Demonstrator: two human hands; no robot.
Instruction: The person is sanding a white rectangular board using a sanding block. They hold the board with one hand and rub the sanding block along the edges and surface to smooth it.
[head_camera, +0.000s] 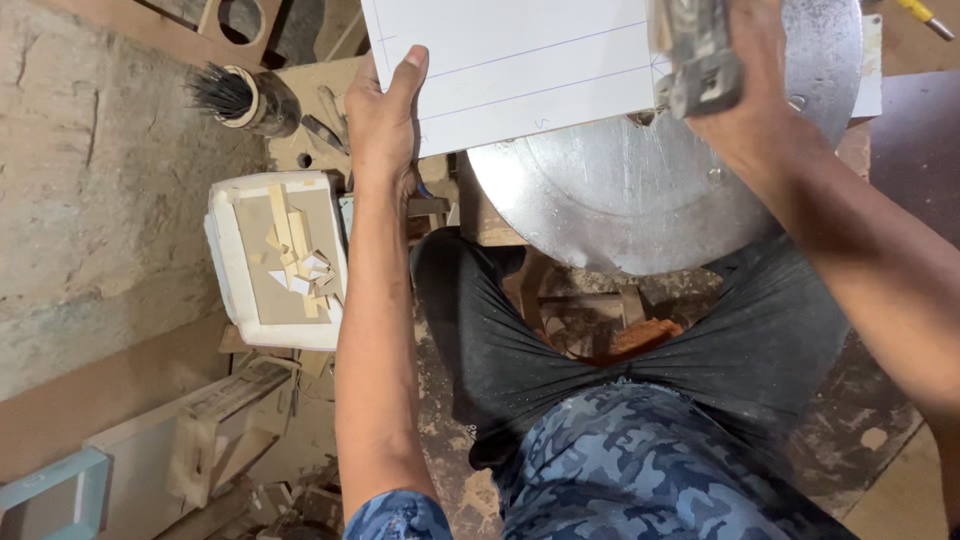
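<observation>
A white board (520, 60) with thin pencil lines lies flat on a round metal plate (640, 200). My left hand (385, 120) holds the board by its left edge, thumb on top. At the board's right edge my right hand (745, 70) grips a grey metal power tool (700, 55). The tool's working end is cut off by the top of the frame.
A white tub (275, 260) with several wood offcuts sits at my left. A dark container of brushes (240, 95) lies farther back. Wooden frames and scraps (215, 430) litter the floor at lower left. My knees are under the plate.
</observation>
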